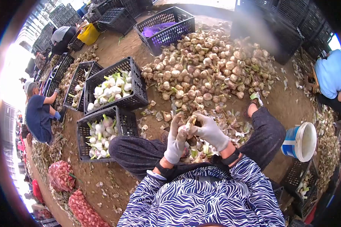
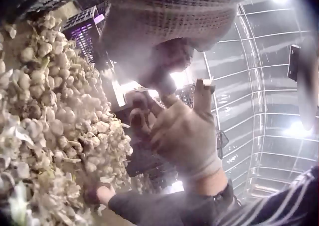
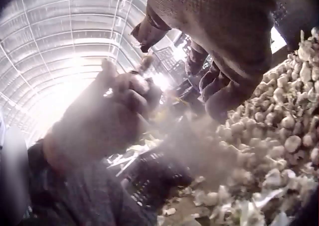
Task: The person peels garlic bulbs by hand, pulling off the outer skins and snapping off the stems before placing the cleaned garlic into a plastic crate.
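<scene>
In the head view my gloved left hand (image 1: 175, 143) grips a garlic bulb (image 1: 183, 128) in front of my lap. My gloved right hand (image 1: 213, 133) is right beside the bulb, its fingertips overlapping it in this view. From the right wrist, the left hand (image 3: 102, 118) shows with thumb and fingers around the bulb (image 3: 134, 81). There the right hand (image 3: 219, 41) has its thumb apart from bent fingers; I cannot tell whether these hold anything. A large heap of unpeeled garlic (image 1: 212, 68) lies ahead of my hands. Loose garlic skins (image 1: 231, 123) cover the ground between my feet.
Black crates of white garlic (image 1: 134, 89) (image 1: 98, 147) stand at my left. Farther ahead, another crate (image 1: 185, 28) holds purple netting. A white and blue bucket (image 1: 306, 142) stands at right. Filled red net bags (image 1: 61, 176) lie behind left. Other people (image 1: 40, 113) sit on both sides.
</scene>
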A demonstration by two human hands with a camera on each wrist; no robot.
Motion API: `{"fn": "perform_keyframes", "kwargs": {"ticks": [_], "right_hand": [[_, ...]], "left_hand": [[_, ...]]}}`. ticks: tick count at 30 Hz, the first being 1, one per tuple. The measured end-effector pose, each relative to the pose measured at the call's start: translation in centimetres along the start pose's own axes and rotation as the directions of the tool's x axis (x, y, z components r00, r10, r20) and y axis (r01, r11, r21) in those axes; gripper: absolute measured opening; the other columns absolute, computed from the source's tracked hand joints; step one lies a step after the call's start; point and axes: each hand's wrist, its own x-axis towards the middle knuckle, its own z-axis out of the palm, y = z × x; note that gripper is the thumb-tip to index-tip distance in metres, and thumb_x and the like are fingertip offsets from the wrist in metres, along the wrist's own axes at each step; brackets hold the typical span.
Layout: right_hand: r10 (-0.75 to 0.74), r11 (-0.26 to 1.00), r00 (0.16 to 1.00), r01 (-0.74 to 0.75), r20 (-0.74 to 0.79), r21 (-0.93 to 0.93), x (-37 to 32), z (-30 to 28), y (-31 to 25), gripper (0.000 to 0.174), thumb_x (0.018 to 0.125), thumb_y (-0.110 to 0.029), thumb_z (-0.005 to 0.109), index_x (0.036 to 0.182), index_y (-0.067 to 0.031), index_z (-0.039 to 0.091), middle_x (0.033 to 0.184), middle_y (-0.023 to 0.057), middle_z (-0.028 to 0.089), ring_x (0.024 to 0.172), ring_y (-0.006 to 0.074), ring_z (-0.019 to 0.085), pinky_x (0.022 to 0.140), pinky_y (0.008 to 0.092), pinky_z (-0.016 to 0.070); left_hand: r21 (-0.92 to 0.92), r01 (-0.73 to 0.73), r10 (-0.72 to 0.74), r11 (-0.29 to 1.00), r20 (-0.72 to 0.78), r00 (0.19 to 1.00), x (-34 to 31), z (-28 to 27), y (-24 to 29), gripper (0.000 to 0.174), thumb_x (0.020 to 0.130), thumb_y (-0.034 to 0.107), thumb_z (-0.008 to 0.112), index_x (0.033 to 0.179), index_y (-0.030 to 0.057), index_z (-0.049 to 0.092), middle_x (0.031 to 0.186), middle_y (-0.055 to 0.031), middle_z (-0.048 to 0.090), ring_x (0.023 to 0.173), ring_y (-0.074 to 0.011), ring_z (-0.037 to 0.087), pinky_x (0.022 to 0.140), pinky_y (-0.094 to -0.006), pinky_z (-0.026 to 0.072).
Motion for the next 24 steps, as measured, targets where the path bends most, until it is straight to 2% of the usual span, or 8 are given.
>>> {"fn": "perform_keyframes", "kwargs": {"ticks": [1, 5, 7, 12, 13, 16, 21, 24], "right_hand": [[0.0, 1.0, 0.999, -0.001, -0.048, -0.016, -0.1, 0.3, -0.5, 0.038, 0.085, -0.034, 0.074, 0.1, 0.0002, 0.066, 0.089, 0.0039, 0.065, 0.082, 0.0098, 0.059, 0.073, 0.0276, 0.0492], [0.117, 0.983, 0.982, -0.137, 0.148, 0.126, -0.3, -0.9, -0.5, 0.03, 0.089, -0.026, 0.07, 0.102, 0.0009, 0.066, 0.093, 0.0021, 0.066, 0.084, 0.0077, 0.059, 0.074, 0.0252, 0.0492], [0.114, 0.964, 0.979, -0.15, 0.169, 0.221, -0.7, -1.2, -0.9, 0.033, 0.089, -0.027, 0.071, 0.107, 0.0013, 0.066, 0.094, 0.0021, 0.066, 0.087, 0.0072, 0.059, 0.078, 0.0247, 0.0494], [0.04, 0.828, 0.975, -0.155, 0.218, 0.54, -1.8, -2.2, -0.8, 0.056, 0.086, -0.025, 0.074, 0.131, 0.0007, 0.053, 0.111, 0.0047, 0.063, 0.097, 0.0117, 0.06, 0.087, 0.0283, 0.05], [0.001, 0.816, 0.979, -0.119, 0.204, 0.565, -1.9, -2.0, -1.1, 0.062, 0.084, -0.025, 0.076, 0.134, 0.0001, 0.049, 0.115, 0.0058, 0.06, 0.099, 0.0132, 0.06, 0.087, 0.0292, 0.0504], [0.089, 0.923, 0.991, -0.119, 0.099, 0.365, -1.9, -1.2, -1.7, 0.055, 0.084, -0.023, 0.075, 0.128, 0.0012, 0.052, 0.111, 0.0055, 0.061, 0.098, 0.0114, 0.059, 0.085, 0.0272, 0.0503], [0.133, 0.982, 0.983, -0.112, -0.13, 0.155, -1.3, 0.1, -1.7, 0.022, 0.085, -0.015, 0.071, 0.098, 0.003, 0.069, 0.085, 0.002, 0.067, 0.079, 0.0098, 0.061, 0.071, 0.0267, 0.0505], [0.086, 0.995, 0.988, -0.092, -0.13, -0.038, -1.3, 0.1, -1.4, 0.023, 0.082, -0.012, 0.07, 0.099, 0.0029, 0.068, 0.084, 0.009, 0.069, 0.077, 0.0162, 0.064, 0.07, 0.0287, 0.0507]], "left_hand": [[0.105, -0.005, 0.012, 0.994, -0.06, 0.998, 0.2, 0.2, 0.3, 0.068, 0.101, 0.044, 0.045, 0.146, -0.0018, 0.025, 0.11, -0.0094, 0.06, 0.087, -0.0109, 0.058, 0.076, -0.0251, 0.0488], [-0.036, 0.092, -0.093, 0.995, -0.023, 0.995, 0.0, 0.2, 1.1, 0.071, 0.099, 0.052, 0.041, 0.142, -0.0036, 0.032, 0.091, -0.0057, 0.065, 0.063, -0.0096, 0.058, 0.059, -0.0209, 0.0455], [-0.037, 0.106, -0.106, 0.994, -0.005, 0.994, -0.1, -0.3, 0.2, 0.07, 0.099, 0.053, 0.041, 0.14, -0.0034, 0.034, 0.091, -0.0054, 0.065, 0.061, -0.0099, 0.057, 0.055, -0.0209, 0.0443], [-0.275, 0.189, -0.206, 0.943, -0.033, 0.978, -0.1, 1.1, 2.3, 0.066, 0.1, 0.052, 0.04, 0.137, -0.0029, 0.036, 0.102, -0.0093, 0.064, 0.077, -0.0121, 0.061, 0.062, -0.0236, 0.0487], [-0.243, 0.117, -0.137, 0.963, -0.065, 0.988, 0.4, 1.6, 3.0, 0.059, 0.101, 0.043, 0.038, 0.137, -0.0031, 0.036, 0.114, -0.0133, 0.061, 0.089, -0.0159, 0.062, 0.076, -0.026, 0.0501], [0.047, -0.019, 0.023, 0.999, -0.086, 0.996, 0.3, 1.0, 2.2, 0.052, 0.101, 0.037, 0.044, 0.136, -0.0014, 0.037, 0.117, -0.0115, 0.058, 0.098, -0.0144, 0.058, 0.086, -0.027, 0.0469], [0.159, -0.123, 0.153, 0.98, -0.194, 0.969, -0.3, 1.4, -0.3, 0.04, 0.098, 0.026, 0.053, 0.124, -0.0024, 0.044, 0.11, -0.0101, 0.052, 0.097, -0.0167, 0.051, 0.09, -0.0313, 0.0433], [0.425, -0.19, 0.28, 0.885, -0.161, 0.946, -0.5, 0.8, -0.5, 0.041, 0.094, 0.027, 0.058, 0.12, -0.0021, 0.045, 0.111, -0.013, 0.051, 0.099, -0.0205, 0.051, 0.091, -0.0333, 0.0425]]}}
